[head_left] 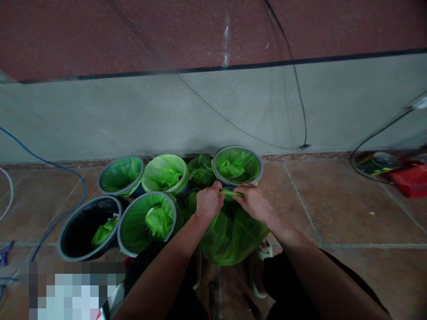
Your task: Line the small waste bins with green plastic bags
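Observation:
A green plastic bag point(231, 238) hangs in front of me, low in the middle of the view. My left hand point(208, 202) and my right hand point(254, 201) both pinch its top edge, fingers closed, with the edge stretched between them. Just beyond my hands stands a grey bin lined with a green bag point(237, 166). A loose crumpled green bag point(200, 171) lies to its left.
Three more green-lined bins point(122, 175) point(166, 173) point(147, 222) and one black bin with a crumpled green bag inside point(88, 226) stand on the tiled floor at left. Cables run along the wall point(213, 111). Red and dark items point(410, 178) lie at far right.

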